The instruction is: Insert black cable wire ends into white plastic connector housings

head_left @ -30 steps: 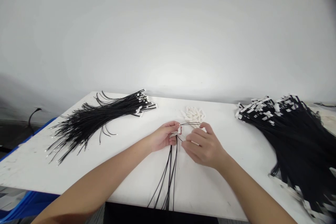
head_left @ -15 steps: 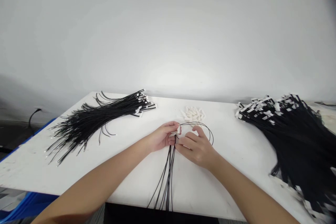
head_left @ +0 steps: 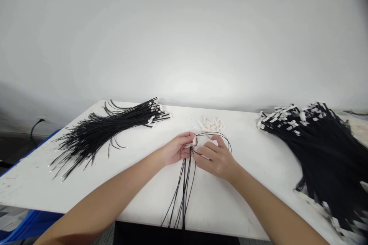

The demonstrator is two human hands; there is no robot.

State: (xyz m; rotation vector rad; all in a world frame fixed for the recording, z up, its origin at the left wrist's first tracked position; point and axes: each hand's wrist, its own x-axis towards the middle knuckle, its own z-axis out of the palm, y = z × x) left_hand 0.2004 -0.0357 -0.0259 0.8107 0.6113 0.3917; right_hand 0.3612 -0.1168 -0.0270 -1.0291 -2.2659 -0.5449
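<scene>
My left hand (head_left: 176, 148) pinches a small white connector (head_left: 194, 140) above the white table (head_left: 138, 168). A handful of thin black wires (head_left: 184, 191) runs from it down over the table's near edge. My right hand (head_left: 214, 157) is closed beside the connector, fingertips pinching the end of one black wire that loops out past its knuckles (head_left: 227, 139). The two hands almost touch at the connector.
A fanned bundle of black wires with white ends (head_left: 106, 130) lies at the left. A little heap of white connectors (head_left: 212, 123) sits just beyond my hands. A big pile of black wires with white labels (head_left: 322, 145) covers the right. A blue bin (head_left: 20, 222) stands below left.
My right hand has moved left, closing the gap to the connector in my left hand. The wire it holds now bows into a loop behind it. My left hand stayed put.
</scene>
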